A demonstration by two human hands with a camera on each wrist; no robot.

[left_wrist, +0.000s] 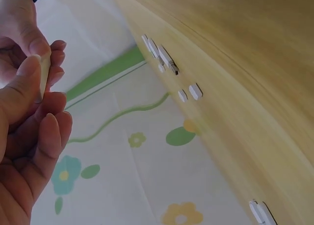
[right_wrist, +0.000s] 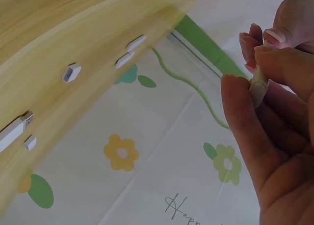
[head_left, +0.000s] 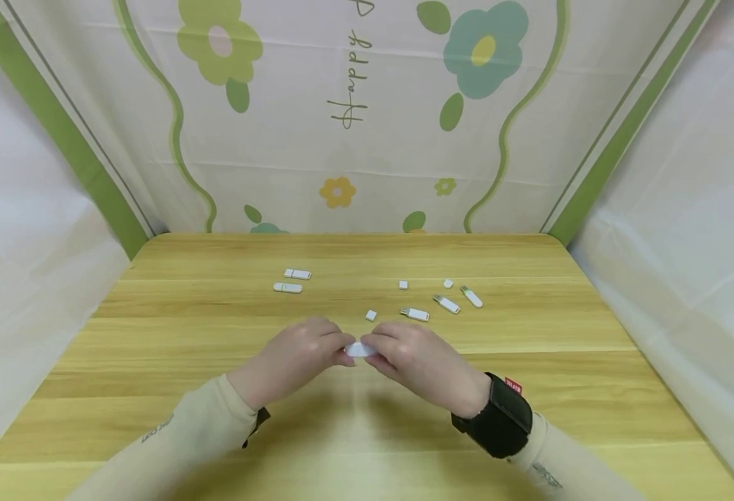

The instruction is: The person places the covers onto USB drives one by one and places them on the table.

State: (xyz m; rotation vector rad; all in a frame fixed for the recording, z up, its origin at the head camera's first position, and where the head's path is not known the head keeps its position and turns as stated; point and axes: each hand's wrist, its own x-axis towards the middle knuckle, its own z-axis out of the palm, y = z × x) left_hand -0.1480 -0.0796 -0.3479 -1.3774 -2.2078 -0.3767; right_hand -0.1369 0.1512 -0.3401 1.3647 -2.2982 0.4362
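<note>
A white USB flash drive point(head_left: 360, 350) is held level above the table's near half, with fingers hiding both its ends. My left hand point(head_left: 300, 355) pinches the left end between thumb and fingers, and my right hand point(head_left: 419, 358) pinches the right end. Whether a cap sits on this drive cannot be told. Beyond my right hand lie three uncapped USB flash drives point(head_left: 415, 314) with their metal plugs showing. Three loose white caps point(head_left: 371, 315) lie near them, one just past my fingertips. Farther left, two capped flash drives point(head_left: 288, 287) lie side by side.
The wooden table point(head_left: 185, 334) has a rounded far edge. Behind it hangs a white flowered cloth point(head_left: 291, 139), and pale cloth walls point(head_left: 686, 209) flank both sides. A black band point(head_left: 498, 416) wraps my right wrist.
</note>
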